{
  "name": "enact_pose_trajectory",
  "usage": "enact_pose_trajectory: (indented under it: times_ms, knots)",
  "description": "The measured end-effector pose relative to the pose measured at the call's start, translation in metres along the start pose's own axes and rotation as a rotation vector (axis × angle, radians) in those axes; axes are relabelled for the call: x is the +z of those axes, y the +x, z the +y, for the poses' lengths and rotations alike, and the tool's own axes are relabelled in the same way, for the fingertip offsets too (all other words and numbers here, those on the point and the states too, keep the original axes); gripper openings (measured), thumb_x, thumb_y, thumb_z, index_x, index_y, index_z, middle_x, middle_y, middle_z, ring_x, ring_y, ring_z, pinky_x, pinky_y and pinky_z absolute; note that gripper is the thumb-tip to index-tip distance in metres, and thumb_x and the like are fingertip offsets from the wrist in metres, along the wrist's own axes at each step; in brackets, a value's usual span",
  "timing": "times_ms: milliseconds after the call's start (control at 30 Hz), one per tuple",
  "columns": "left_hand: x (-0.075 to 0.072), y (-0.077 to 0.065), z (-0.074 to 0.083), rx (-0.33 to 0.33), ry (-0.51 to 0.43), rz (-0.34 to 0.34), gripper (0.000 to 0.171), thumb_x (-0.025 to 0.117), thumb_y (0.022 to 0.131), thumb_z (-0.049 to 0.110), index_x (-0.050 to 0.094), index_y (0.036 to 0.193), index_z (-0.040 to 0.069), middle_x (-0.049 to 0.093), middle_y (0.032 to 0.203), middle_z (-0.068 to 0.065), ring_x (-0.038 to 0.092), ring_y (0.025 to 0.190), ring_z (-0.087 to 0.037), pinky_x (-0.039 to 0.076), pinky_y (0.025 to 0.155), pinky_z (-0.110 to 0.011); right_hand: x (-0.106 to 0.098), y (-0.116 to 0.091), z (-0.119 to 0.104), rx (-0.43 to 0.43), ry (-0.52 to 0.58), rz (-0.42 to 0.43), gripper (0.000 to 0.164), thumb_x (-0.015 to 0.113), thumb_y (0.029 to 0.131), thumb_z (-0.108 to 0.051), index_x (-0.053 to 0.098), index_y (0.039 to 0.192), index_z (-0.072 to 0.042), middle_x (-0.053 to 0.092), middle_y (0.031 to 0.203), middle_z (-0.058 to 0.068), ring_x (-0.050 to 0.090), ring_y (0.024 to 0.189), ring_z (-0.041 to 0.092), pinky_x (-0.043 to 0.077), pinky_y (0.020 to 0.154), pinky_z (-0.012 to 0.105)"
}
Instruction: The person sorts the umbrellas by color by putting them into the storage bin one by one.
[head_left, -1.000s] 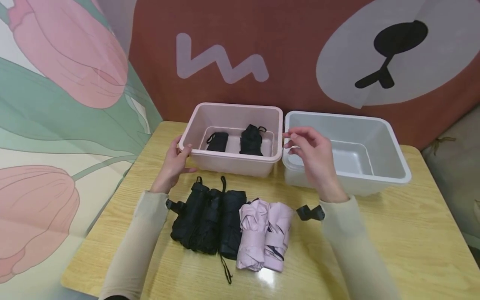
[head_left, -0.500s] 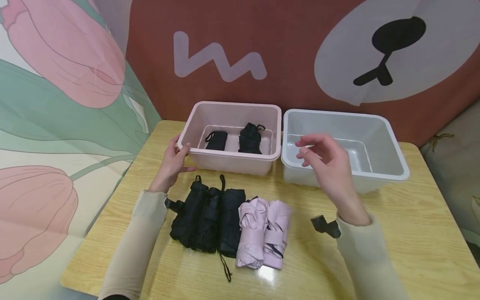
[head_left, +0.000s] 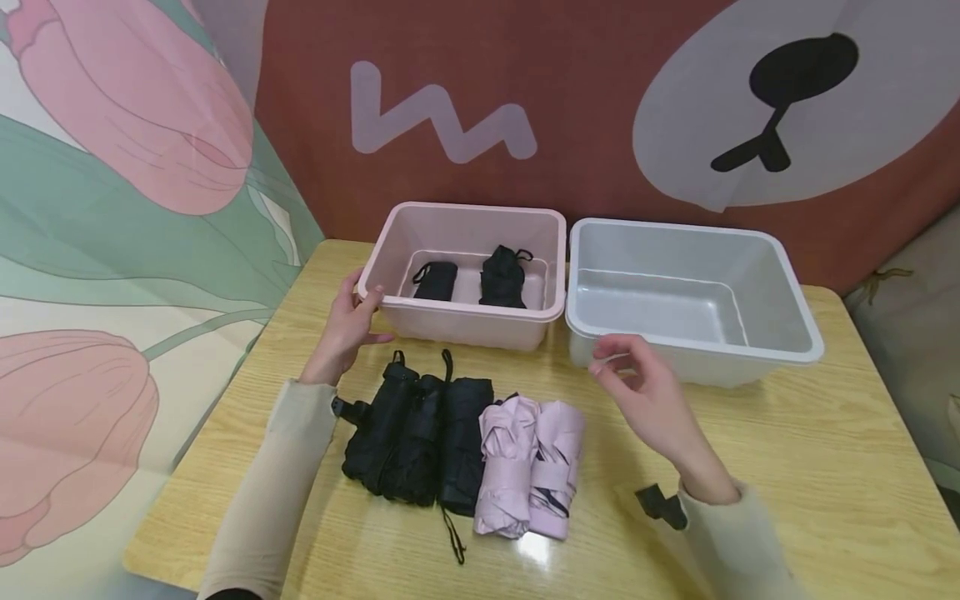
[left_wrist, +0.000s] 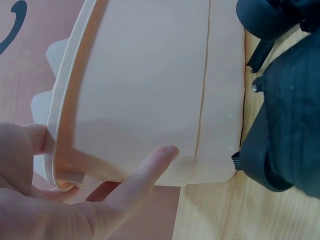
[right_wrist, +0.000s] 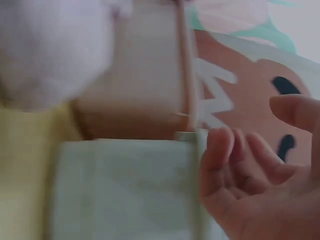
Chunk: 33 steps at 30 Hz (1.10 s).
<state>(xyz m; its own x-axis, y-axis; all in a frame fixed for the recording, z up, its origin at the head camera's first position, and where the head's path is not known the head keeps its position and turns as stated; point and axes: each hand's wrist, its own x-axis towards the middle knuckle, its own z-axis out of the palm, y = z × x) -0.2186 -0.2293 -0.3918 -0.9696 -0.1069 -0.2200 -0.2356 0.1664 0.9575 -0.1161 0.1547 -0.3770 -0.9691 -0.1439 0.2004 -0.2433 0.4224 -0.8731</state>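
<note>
My left hand point(head_left: 347, 321) holds the front-left corner of a pink plastic bin point(head_left: 457, 323), with the thumb on the rim and one finger stretched along the outer wall in the left wrist view. Two small black folded things with loops, one a rolled umbrella point(head_left: 503, 279) by its look, the other a black pouch-like bundle point(head_left: 436, 282), lie inside. My right hand point(head_left: 648, 400), fingers loosely bent and holding nothing, hovers before a light grey bin point(head_left: 712, 362). Left of it, folded umbrellas lie in a row: several black ones point(head_left: 465, 450) and two pink ones point(head_left: 506, 471).
Both bins stand side by side at the back of the wooden table point(head_left: 840, 467), against a printed cloth backdrop point(head_left: 585, 117). A black strap point(head_left: 453, 537) trails from the black umbrellas toward the table's front.
My right hand has drawn back from the gap between the bins, moving right and toward me, past the grey bin's front rim. The left hand stays at the pink bin's corner.
</note>
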Motion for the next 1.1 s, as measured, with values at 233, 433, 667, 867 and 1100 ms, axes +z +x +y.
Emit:
enact_pose_trajectory:
  times_ms: [233, 433, 667, 867, 1100]
  knots:
    - [0.000, 0.001, -0.001, 0.001, 0.003, 0.005, 0.060, 0.043, 0.102, 0.032, 0.014, 0.154, 0.025, 0.031, 0.149, -0.019, 0.038, 0.136, -0.037, 0.053, 0.083, -0.059, 0.023, -0.016, 0.031, 0.253, -0.171, -0.141, 0.066, 0.067, 0.089, -0.033, 0.039, 0.137, 0.003, 0.056, 0.120, 0.022, 0.059, 0.093, 0.028, 0.051, 0.070, 0.029]
    - [0.001, 0.001, -0.001, 0.005, 0.002, 0.007, 0.060, 0.043, 0.102, 0.031, 0.014, 0.154, 0.025, 0.033, 0.148, -0.020, 0.039, 0.135, -0.037, 0.055, 0.080, -0.057, 0.042, -0.027, 0.044, 0.328, -0.274, -0.247, 0.086, 0.069, 0.084, -0.047, 0.030, 0.140, 0.006, 0.049, 0.121, 0.025, 0.056, 0.098, 0.031, 0.053, 0.081, 0.043]
    - [0.001, 0.001, -0.002, 0.004, -0.012, 0.005, 0.059, 0.043, 0.102, 0.032, 0.015, 0.153, 0.025, 0.032, 0.150, -0.019, 0.039, 0.135, -0.036, 0.055, 0.080, -0.057, 0.057, -0.035, 0.044, 0.344, -0.365, -0.270, 0.088, 0.066, 0.083, -0.054, 0.031, 0.137, 0.006, 0.042, 0.127, 0.026, 0.059, 0.100, 0.034, 0.052, 0.087, 0.051]
    - [0.000, 0.002, -0.003, 0.001, -0.013, 0.000, 0.058, 0.043, 0.102, 0.031, 0.015, 0.153, 0.026, 0.031, 0.151, -0.018, 0.038, 0.135, -0.036, 0.055, 0.080, -0.056, 0.062, -0.037, 0.047, 0.365, -0.423, -0.277, 0.087, 0.066, 0.081, -0.059, 0.037, 0.133, 0.005, 0.042, 0.119, 0.022, 0.057, 0.084, 0.026, 0.052, 0.066, 0.036]
    - [-0.001, 0.002, -0.002, -0.003, -0.008, 0.001, 0.059, 0.043, 0.102, 0.031, 0.016, 0.153, 0.025, 0.032, 0.150, -0.019, 0.039, 0.135, -0.036, 0.054, 0.082, -0.057, 0.060, -0.035, 0.047, 0.370, -0.469, -0.295, 0.085, 0.069, 0.080, -0.053, 0.038, 0.134, 0.005, 0.046, 0.117, 0.024, 0.056, 0.082, 0.027, 0.050, 0.062, 0.035]
